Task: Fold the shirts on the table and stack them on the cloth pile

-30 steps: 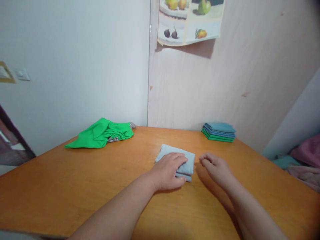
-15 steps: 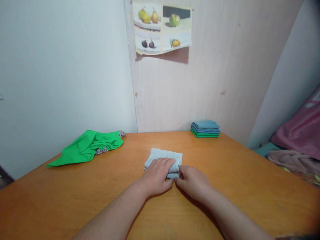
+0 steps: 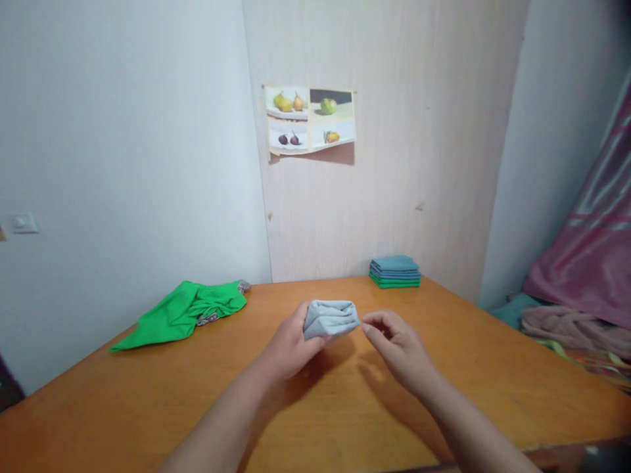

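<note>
cloth [image 3: 332, 320], folded, is gripped in my left hand [image 3: 290, 343] beside my half-curled, seemingly empty right hand [image 3: 398, 347], with a stack [image 3: 395, 273] folded, green garment [image 3: 172, 316] not yet.

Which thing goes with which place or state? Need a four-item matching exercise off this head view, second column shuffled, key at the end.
Things:
1. Pale blue cloth
2. Green cloth
3. Folded stack
4. Fruit print

Places/states:
A. Up on the wall
B. Rumpled, on the left side of the table
C. Gripped in the left hand
D. Near the table's far right corner

Pairs: 1-C, 2-B, 3-D, 4-A
</note>
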A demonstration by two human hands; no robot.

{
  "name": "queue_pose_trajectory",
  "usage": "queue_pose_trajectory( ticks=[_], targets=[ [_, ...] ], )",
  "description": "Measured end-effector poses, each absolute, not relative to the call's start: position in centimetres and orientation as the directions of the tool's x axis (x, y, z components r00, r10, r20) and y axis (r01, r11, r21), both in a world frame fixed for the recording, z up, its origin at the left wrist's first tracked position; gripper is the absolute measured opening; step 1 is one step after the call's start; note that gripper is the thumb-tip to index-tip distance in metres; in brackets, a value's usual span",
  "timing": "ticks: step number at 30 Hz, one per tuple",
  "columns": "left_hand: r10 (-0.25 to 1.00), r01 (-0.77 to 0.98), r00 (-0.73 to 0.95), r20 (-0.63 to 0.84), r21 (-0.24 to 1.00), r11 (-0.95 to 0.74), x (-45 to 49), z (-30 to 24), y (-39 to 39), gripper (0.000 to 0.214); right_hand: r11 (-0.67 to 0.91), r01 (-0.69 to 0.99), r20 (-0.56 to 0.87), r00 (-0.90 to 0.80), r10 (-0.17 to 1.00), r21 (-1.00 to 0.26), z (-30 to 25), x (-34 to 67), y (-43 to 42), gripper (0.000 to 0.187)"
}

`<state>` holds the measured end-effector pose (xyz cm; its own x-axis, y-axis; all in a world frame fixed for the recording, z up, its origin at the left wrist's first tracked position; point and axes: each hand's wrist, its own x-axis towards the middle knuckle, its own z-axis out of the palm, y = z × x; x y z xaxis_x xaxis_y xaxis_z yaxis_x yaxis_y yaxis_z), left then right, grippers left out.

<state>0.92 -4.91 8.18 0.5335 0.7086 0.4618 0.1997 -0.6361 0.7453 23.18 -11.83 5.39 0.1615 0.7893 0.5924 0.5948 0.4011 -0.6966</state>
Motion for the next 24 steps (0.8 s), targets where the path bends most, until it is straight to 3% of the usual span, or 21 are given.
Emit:
queue_pose_trajectory(
  ticks=[3,6,11,15,19,24],
  targets=[
    [0.703,0.045,0.557,0.442,0.829,-0.557,-0.1,10.0,-7.0,0.050,0.442,0.654,0.680,0.155,0.716,-0.614,7.2,24.8,-13.9,0.029],
    [0.690,-0.083,0.626,0.363,0.911,-0.404,-0.7,10.4,-9.4,0.055,0.539,0.655,0.713,0.000,0.702,-0.531,8.4,25.1,-16.2,0.035],
    [0.657,-0.150,0.692,0.299,0.950,-0.274,-1.3,8.8,-12.8,0.055,0.551,0.658,0.591,-0.195,0.783,-0.512,9.0,24.5,-19.9,0.036],
    [0.662,-0.235,0.673,0.330,0.944,-0.231,-1.4,7.5,-14.6,0.054,0.561,0.659,0.495,-0.313,0.811,-0.502,8.6,24.3,-21.6,0.045],
    [0.672,-0.252,0.669,0.318,0.947,-0.198,-1.6,7.0,-16.1,0.051,0.553,0.690,0.487,-0.322,0.812,-0.466,9.0,23.5,-22.8,0.033],
    [0.697,-0.320,0.652,0.298,0.942,-0.103,-2.2,6.4,-17.5,0.051,0.592,0.742,0.519,-0.388,0.761,-0.313,10.5,22.6,-24.5,0.024]
  ],
)
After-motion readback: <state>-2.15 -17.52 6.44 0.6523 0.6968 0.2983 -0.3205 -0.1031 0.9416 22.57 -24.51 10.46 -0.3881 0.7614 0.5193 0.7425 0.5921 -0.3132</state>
